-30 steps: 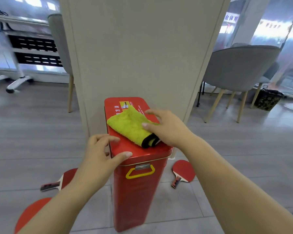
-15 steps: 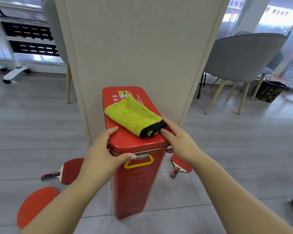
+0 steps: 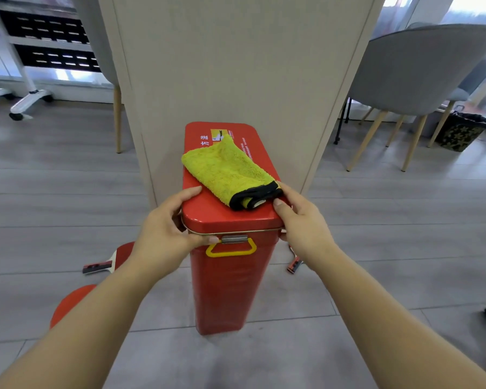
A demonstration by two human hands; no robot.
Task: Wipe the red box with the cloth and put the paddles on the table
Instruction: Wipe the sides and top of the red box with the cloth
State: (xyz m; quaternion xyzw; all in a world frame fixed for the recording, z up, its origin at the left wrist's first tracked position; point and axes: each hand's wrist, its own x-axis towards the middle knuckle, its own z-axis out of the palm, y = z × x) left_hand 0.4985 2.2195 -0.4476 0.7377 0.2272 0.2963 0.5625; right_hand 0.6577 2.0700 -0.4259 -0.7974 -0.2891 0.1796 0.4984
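**Both hands drop to the lid; the cloth is left lying**

A second ago the right hand lay flat on the cloth while the left rested on the lid. Now the left hand [image 3: 166, 228] grips the near left corner of the red box [image 3: 222, 290], its fingers [image 3: 190, 190] curled over the lid [image 3: 208, 211] and its thumb on the front rim by the latch [image 3: 234, 238]. The right hand [image 3: 300, 223] has come off the cloth and grips the near right corner, its fingers bent round the edge. Neither hand holds the cloth.

The yellow cloth [image 3: 225, 172] lies folded on top of the lid, its black-hemmed end just beside the right hand's fingers. This suggests that wiping has paused and the person is about to shift or open the box.

There is one box, one cloth and three paddles [image 3: 104, 263]. All three lie on the floor [image 3: 68, 192]. The first is near left of the box, the second paddle [image 3: 70, 301] is nearer still, and the third paddle [image 3: 293, 265] is to the right, mostly hidden by the right wrist. None has been lifted yet. No tabletop is in view.
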